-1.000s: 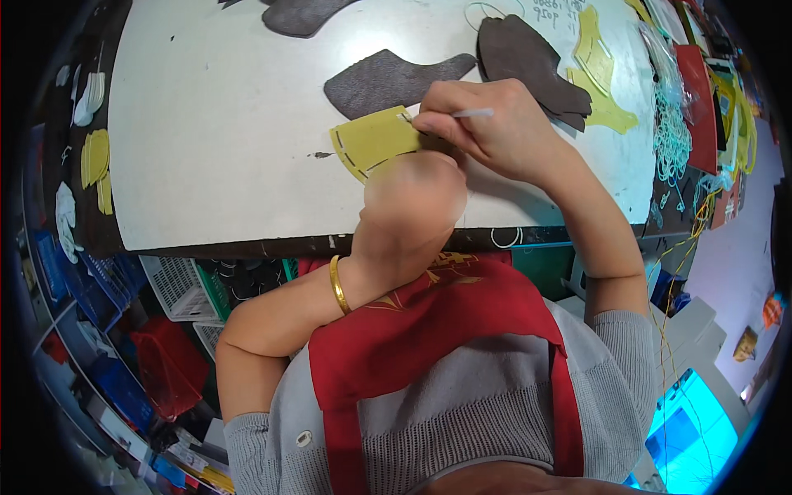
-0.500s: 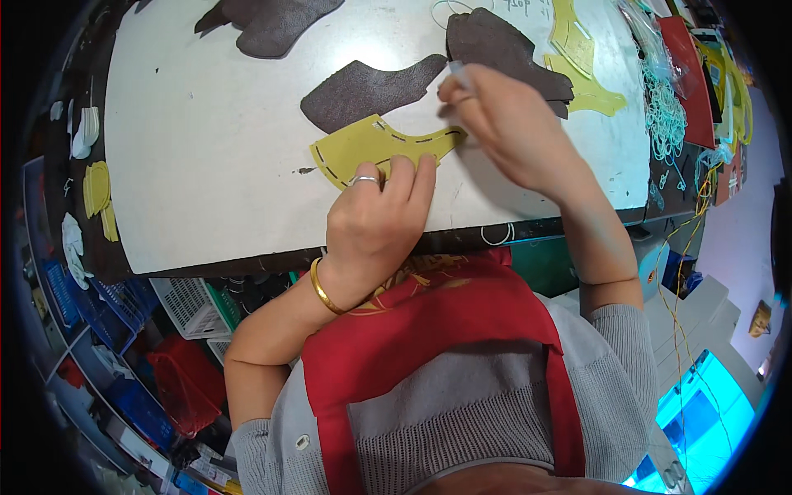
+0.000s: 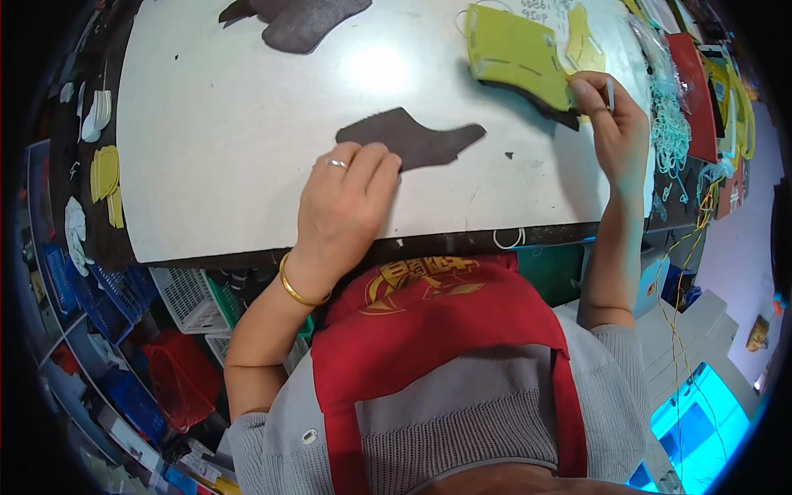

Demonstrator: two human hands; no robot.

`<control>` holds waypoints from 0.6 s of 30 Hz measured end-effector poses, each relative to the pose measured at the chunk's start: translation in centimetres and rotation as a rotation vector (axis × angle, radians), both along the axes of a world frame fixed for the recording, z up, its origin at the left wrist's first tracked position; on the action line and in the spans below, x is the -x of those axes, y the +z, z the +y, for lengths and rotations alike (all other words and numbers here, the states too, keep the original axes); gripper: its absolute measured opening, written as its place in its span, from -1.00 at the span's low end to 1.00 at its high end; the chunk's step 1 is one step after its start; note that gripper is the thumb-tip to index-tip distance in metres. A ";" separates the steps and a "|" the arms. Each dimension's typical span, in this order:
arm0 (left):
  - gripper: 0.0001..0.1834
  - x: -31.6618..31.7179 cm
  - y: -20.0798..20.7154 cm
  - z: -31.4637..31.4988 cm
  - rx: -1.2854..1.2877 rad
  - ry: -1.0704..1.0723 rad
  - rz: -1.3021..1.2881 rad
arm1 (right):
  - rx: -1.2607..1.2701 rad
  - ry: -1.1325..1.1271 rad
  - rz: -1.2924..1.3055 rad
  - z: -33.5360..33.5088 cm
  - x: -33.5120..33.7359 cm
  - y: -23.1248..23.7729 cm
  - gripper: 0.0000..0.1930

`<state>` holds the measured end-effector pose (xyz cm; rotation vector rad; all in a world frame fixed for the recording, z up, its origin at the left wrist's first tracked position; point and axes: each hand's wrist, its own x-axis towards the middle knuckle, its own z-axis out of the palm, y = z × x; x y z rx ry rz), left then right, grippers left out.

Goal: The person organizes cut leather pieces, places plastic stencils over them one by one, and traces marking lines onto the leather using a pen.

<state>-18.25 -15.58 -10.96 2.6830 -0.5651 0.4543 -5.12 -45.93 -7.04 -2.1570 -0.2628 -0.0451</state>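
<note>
The left hand [image 3: 342,202] lies palm-down on the white worktable [image 3: 206,124], fingers spread and flat, grasping nothing — its fingertips [image 3: 388,161] press on the near edge of a dark brown, boot-shaped piece of cut leather [image 3: 408,136], which lies flat on the table just beyond them. A silver ring [image 3: 336,163] sits on one finger and a gold bangle [image 3: 293,290] circles the wrist.

Well to the right of that hand and farther from the body, the right hand [image 3: 615,128] pinches the corner of a yellow-green flat pattern template [image 3: 516,54], with a second dark leather piece [image 3: 536,99] showing under the template's lower edge; whether the fingers grip that piece too cannot be told. The same hand also holds a thin silver marking pen [image 3: 610,92], upright between the fingers.

Beyond the left hand, at the far edge of the table, lies another dark brown leather cutout [image 3: 301,21]. Just past the right hand rests a smaller yellow template [image 3: 586,41], and to that hand's right a tangle of pale green cord [image 3: 668,124]. Left of the left hand, off the table's edge, small yellow cut shapes [image 3: 106,177] are stacked.
</note>
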 end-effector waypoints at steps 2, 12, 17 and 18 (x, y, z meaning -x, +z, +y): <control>-0.64 1.2 -0.1 0.3 0.036 -0.009 -0.017 | -0.034 0.128 0.100 2.4 2.3 0.0 -0.82; -0.70 3.2 -1.3 -0.1 0.178 0.093 -0.054 | 0.158 0.469 0.217 7.9 4.2 -2.1 -0.83; -0.69 3.3 -0.8 -0.4 0.166 0.074 -0.043 | 0.248 0.495 0.173 7.6 4.4 -2.4 -0.83; -0.66 3.3 -0.4 -0.5 0.111 0.089 -0.026 | 0.271 0.514 0.139 7.8 4.3 -2.4 -0.82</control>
